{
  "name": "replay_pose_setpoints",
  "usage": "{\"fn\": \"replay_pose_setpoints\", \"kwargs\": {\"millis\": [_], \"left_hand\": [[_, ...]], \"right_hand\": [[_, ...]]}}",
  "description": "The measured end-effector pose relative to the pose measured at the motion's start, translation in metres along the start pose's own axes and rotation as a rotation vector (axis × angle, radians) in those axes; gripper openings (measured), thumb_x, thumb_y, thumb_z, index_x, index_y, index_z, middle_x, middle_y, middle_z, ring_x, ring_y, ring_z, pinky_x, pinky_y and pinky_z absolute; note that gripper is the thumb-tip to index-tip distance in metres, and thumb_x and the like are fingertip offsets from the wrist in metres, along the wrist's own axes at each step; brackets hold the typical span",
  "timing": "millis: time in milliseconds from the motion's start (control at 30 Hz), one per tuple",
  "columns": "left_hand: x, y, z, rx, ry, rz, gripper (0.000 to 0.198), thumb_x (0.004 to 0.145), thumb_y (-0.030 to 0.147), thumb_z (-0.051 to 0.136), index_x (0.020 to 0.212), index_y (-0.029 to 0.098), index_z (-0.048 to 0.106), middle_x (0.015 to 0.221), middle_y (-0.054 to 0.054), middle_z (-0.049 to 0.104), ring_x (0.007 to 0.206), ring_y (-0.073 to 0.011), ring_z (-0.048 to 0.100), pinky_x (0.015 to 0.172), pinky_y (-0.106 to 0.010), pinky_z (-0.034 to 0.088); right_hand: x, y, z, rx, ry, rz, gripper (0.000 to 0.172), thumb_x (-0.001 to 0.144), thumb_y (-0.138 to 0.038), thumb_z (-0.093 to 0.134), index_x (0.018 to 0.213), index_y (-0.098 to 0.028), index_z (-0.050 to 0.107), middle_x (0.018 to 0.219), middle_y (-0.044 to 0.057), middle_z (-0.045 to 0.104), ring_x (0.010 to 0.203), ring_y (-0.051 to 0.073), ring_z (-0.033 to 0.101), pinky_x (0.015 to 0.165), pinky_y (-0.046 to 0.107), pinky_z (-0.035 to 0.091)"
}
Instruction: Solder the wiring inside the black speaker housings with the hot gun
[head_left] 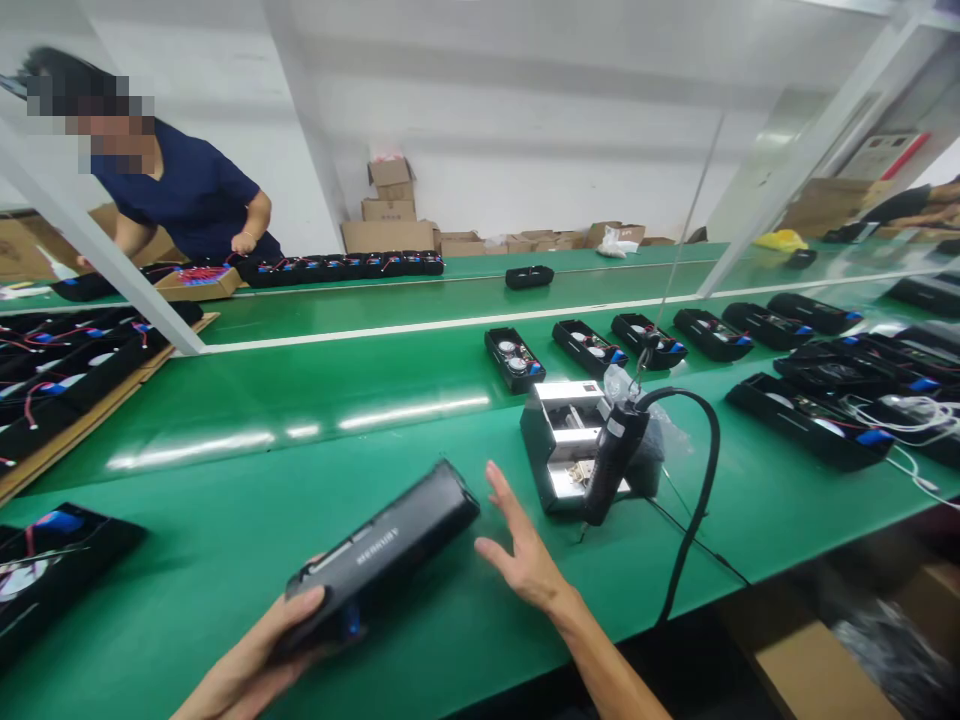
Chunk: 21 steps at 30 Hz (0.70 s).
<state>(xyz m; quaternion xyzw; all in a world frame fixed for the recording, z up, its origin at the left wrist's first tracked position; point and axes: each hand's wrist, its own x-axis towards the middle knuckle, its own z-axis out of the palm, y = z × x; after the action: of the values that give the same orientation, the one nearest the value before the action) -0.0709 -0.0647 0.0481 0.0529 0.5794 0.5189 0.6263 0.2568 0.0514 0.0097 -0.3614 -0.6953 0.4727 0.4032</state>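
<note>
L hand (270, 645) grips 1 black case (386, 550) by its near end, thumb on top; case is tilted, held over the green bench (202, 540), left of the driver (615, 462). R hand (529, 562) is spread wide, nr the case's far end w/ a small gap, betw. case & driver. Behind the driver: box (568, 437), then a row of 6 cases (589, 345) w/ parts showing.

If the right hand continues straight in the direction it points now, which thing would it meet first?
Probably the upper end of the black case, held by the left hand. A gap separates it from the right hand; depth is unclear, so it might pass above.
</note>
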Motion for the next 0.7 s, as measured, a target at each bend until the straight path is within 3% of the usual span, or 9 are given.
{"fn": "replay_pose_setpoints", "kwargs": {"millis": [67, 167, 300, 333, 400, 500, 567, 633, 700], "left_hand": [[-0.012, -0.008, 0.002, 0.025, -0.092, -0.119, 0.092, 0.072, 0.033, 0.093, 0.153, 0.015, 0.053, 0.114, -0.016, 0.078, 0.097, -0.0368, 0.078, 0.09, -0.063, 0.066], [-0.016, -0.012, 0.006, 0.062, -0.276, -0.253, 0.076, 0.084, 0.06, 0.08, 0.141, 0.013, 0.062, 0.113, -0.018, 0.077, 0.089, -0.033, 0.077, 0.079, -0.054, 0.068], [-0.003, -0.015, 0.004, 0.105, -0.404, -0.227, 0.058, 0.086, 0.071, 0.072, 0.11, 0.019, 0.075, 0.096, -0.008, 0.075, 0.074, -0.0217, 0.074, 0.091, -0.048, 0.065], [0.002, -0.017, 0.002, 0.145, -0.399, -0.199, 0.056, 0.085, 0.07, 0.075, 0.11, 0.02, 0.075, 0.093, -0.006, 0.074, 0.072, -0.0202, 0.073, 0.094, -0.047, 0.064], [0.008, -0.024, 0.001, 0.254, -0.334, -0.122, 0.065, 0.081, 0.067, 0.08, 0.127, 0.021, 0.07, 0.091, -0.004, 0.074, 0.071, -0.0197, 0.072, 0.095, -0.046, 0.063], [0.014, -0.033, -0.001, 0.42, -0.191, -0.008, 0.105, 0.08, 0.072, 0.078, 0.162, 0.022, 0.037, 0.091, -0.006, 0.078, 0.071, -0.0218, 0.073, 0.09, -0.044, 0.063], [0.019, -0.033, -0.005, 0.524, -0.15, 0.032, 0.114, 0.081, 0.077, 0.072, 0.167, 0.018, 0.026, 0.089, -0.007, 0.079, 0.071, -0.0234, 0.073, 0.084, -0.042, 0.063], [0.028, -0.028, -0.013, 0.649, -0.177, 0.087, 0.107, 0.083, 0.079, 0.067, 0.164, 0.017, 0.034, 0.08, -0.005, 0.077, 0.07, -0.0241, 0.072, 0.079, -0.041, 0.062], [0.039, -0.021, -0.024, 0.764, -0.202, 0.216, 0.096, 0.08, 0.076, 0.072, 0.155, 0.021, 0.049, 0.076, -0.002, 0.074, 0.071, -0.0243, 0.071, 0.079, -0.041, 0.062]], "right_hand": [[0.003, -0.009, 0.004, -0.01, -0.042, 0.039, 0.076, 0.097, -0.031, 0.062, 0.167, -0.036, 0.031, 0.176, 0.004, 0.033, 0.162, 0.028, 0.032, 0.133, 0.056, 0.027], [0.004, -0.027, 0.006, -0.126, 0.002, 0.169, 0.063, 0.102, -0.036, 0.052, 0.163, -0.026, 0.041, 0.16, 0.011, 0.058, 0.149, 0.03, 0.053, 0.126, 0.053, 0.039], [-0.001, -0.048, 0.004, -0.472, 0.074, 0.334, 0.046, 0.103, -0.034, 0.047, 0.144, -0.019, 0.061, 0.139, 0.018, 0.071, 0.128, 0.034, 0.068, 0.11, 0.05, 0.051], [-0.001, -0.052, 0.004, -0.555, 0.07, 0.369, 0.042, 0.103, -0.032, 0.046, 0.139, -0.018, 0.064, 0.136, 0.019, 0.072, 0.123, 0.034, 0.07, 0.106, 0.049, 0.053], [0.0, -0.057, 0.003, -0.702, 0.036, 0.444, 0.039, 0.103, -0.03, 0.043, 0.13, -0.016, 0.067, 0.13, 0.02, 0.073, 0.116, 0.036, 0.072, 0.101, 0.05, 0.053], [0.002, -0.058, 0.0, -0.805, -0.033, 0.529, 0.038, 0.105, -0.037, 0.042, 0.119, -0.017, 0.071, 0.12, 0.019, 0.075, 0.107, 0.037, 0.074, 0.092, 0.05, 0.054], [0.001, -0.057, -0.004, -0.775, -0.029, 0.519, 0.039, 0.105, -0.046, 0.046, 0.111, -0.02, 0.074, 0.107, 0.015, 0.078, 0.096, 0.035, 0.075, 0.085, 0.047, 0.054], [-0.005, -0.055, -0.012, -0.666, 0.082, 0.418, 0.037, 0.103, -0.051, 0.052, 0.11, -0.023, 0.074, 0.093, 0.009, 0.076, 0.077, 0.026, 0.072, 0.075, 0.04, 0.054], [-0.014, -0.051, -0.025, -0.555, 0.383, 0.219, 0.032, 0.1, -0.05, 0.06, 0.111, -0.022, 0.071, 0.083, 0.003, 0.068, 0.062, 0.018, 0.061, 0.064, 0.033, 0.051]]}}
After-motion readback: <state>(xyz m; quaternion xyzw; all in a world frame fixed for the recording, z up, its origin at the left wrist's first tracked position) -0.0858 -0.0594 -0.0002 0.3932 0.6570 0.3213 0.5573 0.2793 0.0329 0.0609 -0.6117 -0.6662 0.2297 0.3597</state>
